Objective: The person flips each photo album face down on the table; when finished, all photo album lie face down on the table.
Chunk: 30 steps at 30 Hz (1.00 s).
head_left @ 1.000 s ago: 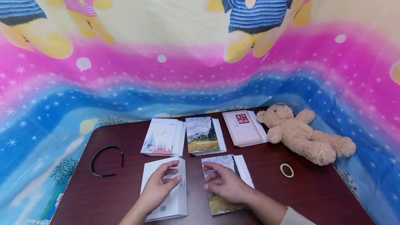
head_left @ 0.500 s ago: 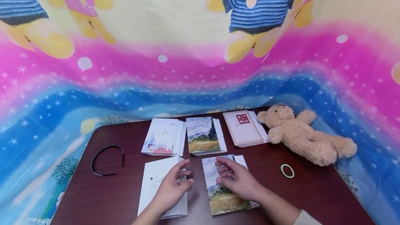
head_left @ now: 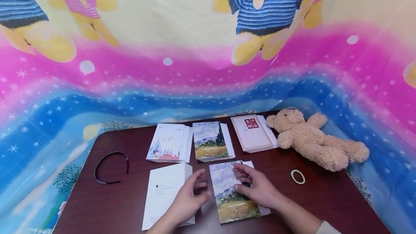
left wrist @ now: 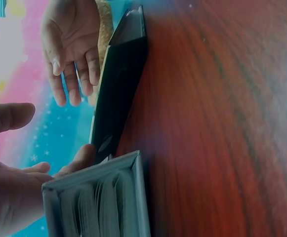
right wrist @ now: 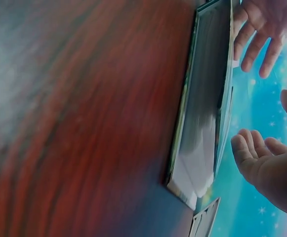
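Note:
My left hand (head_left: 190, 199) is above the right edge of a thick white album (head_left: 159, 198), fingers relaxed and holding nothing. My right hand (head_left: 261, 189) hovers over a photo album (head_left: 227, 194) with a painted landscape cover, its fingers loosely bent around nothing. In the left wrist view, the white album's page ends (left wrist: 96, 207) show beneath the left hand, and the painted album's dark spine (left wrist: 121, 84) stands beyond. From the right wrist, that album's page block (right wrist: 202, 108) lies beside the right hand (right wrist: 274, 170); both palms face each other.
Behind lie a white album with a tent picture (head_left: 167, 142), a second landscape album (head_left: 211, 142) and a pink album (head_left: 253, 134). A teddy bear (head_left: 318, 140) lies at the right, near a pale green ring (head_left: 297, 177). A dark headband (head_left: 97, 165) rests at the left.
Both hands have moved to the right, the left from over the white album's cover to its right edge. Printed text on that cover has come into view. The albums stay in place.

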### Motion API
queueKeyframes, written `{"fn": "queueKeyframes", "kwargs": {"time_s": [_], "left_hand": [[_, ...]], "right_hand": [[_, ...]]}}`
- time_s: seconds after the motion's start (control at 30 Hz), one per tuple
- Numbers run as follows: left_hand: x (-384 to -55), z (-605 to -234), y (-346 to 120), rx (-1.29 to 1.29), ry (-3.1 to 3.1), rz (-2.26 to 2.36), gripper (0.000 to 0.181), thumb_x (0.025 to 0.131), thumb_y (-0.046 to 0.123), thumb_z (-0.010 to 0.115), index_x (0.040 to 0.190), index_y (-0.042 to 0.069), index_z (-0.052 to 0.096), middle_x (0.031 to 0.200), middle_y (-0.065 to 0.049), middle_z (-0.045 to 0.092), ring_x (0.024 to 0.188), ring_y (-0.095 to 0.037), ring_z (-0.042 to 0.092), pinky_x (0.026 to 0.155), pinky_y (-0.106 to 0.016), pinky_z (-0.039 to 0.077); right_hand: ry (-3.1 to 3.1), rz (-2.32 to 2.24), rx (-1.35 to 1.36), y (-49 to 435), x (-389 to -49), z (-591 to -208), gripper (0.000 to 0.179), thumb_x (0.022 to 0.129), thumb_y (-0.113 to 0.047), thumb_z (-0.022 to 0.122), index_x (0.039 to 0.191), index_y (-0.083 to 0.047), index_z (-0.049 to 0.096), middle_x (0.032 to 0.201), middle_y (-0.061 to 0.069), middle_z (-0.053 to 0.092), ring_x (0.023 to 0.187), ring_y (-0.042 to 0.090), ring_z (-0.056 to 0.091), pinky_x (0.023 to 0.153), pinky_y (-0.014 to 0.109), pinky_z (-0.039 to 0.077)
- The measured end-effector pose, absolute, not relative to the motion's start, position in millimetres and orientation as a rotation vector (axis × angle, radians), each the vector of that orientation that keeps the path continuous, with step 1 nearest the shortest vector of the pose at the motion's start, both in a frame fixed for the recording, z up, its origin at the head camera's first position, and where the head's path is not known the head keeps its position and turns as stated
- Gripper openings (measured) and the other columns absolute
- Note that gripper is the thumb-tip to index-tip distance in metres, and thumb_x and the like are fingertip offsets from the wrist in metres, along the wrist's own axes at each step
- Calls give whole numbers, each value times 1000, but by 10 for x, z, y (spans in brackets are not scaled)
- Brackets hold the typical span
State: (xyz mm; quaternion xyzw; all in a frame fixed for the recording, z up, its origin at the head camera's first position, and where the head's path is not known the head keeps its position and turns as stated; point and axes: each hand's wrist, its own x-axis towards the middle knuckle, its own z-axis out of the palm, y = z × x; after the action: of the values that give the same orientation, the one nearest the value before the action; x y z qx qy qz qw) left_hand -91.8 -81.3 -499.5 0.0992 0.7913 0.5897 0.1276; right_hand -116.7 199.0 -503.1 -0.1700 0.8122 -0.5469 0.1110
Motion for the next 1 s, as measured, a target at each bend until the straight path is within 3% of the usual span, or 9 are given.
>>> {"fn": "queueKeyframes", "kwargs": {"time_s": [0.33, 0.67, 1.0], "left_hand": [[-896, -5062, -680, 291, 2255, 1686, 81, 90, 16, 76, 158, -1, 35, 150, -23, 46, 123, -38, 60, 100, -57, 49], [-903, -5120, -536, 206, 2102, 1786, 90, 87, 10, 78, 159, -6, 26, 141, -22, 50, 112, -31, 63, 85, -36, 55], [-900, -5144, -480, 169, 2109, 1746, 97, 86, 13, 79, 162, -2, 21, 141, -22, 51, 99, -22, 60, 76, -34, 52]], "right_hand": [[2503, -1524, -385, 2145, -1143, -5067, 69, 92, -22, 81, 150, 0, 50, 138, 17, 62, 123, 35, 61, 104, 48, 50], [2537, -1500, -320, 2289, -1128, -5072, 70, 90, -21, 83, 149, -1, 52, 138, 17, 62, 117, 34, 62, 96, 40, 54], [2567, -1440, -332, 2393, -1121, -5118, 72, 88, -23, 84, 148, 1, 52, 134, 18, 61, 110, 32, 63, 86, 35, 57]]}}
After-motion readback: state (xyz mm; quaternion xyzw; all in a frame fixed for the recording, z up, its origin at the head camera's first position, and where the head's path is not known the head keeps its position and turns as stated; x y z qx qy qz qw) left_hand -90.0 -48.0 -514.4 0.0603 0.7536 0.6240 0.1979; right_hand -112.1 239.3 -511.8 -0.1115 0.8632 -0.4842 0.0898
